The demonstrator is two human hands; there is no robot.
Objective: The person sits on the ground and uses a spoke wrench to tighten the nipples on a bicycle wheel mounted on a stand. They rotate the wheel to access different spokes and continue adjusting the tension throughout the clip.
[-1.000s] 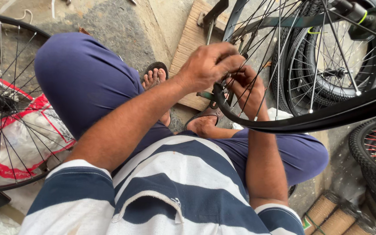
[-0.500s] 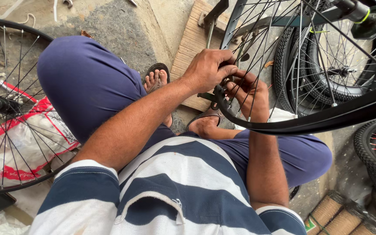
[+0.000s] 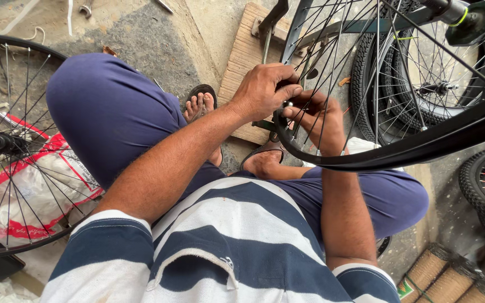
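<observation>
At about one o'clock from the striped shirt (image 3: 225,247), both hands meet on the black bicycle rim (image 3: 422,148) that arcs across the right of the view. The left hand (image 3: 265,90) lies over the rim's edge with its fingers curled together, thumb and forefinger pinched on something small at the rim that cannot be made out; the right hand (image 3: 321,118) reaches up through the spokes (image 3: 366,67), fingers bent around one near the rim, though how tightly they close is hidden behind the wires. The likely trouble comes from that crowding: fingers threaded between thin taut spokes could be nipped if the wheel turns on its stand (image 3: 287,28), and the small part pinched at the rim could slip and drop toward the feet in sandals (image 3: 200,104), where it would be hard to find on rough ground. The wheel seems steadied only by the hands and the stand, so a hard pull might rock it. Below lies patchy grey concrete (image 3: 141,33) with a wooden board (image 3: 242,56) at twelve o'clock. A second spoked wheel (image 3: 7,140) rests at nine o'clock over a red and white sack (image 3: 40,191), tyred wheels (image 3: 422,84) lean at two o'clock, and cardboard rolls (image 3: 450,280) sit at five o'clock.
</observation>
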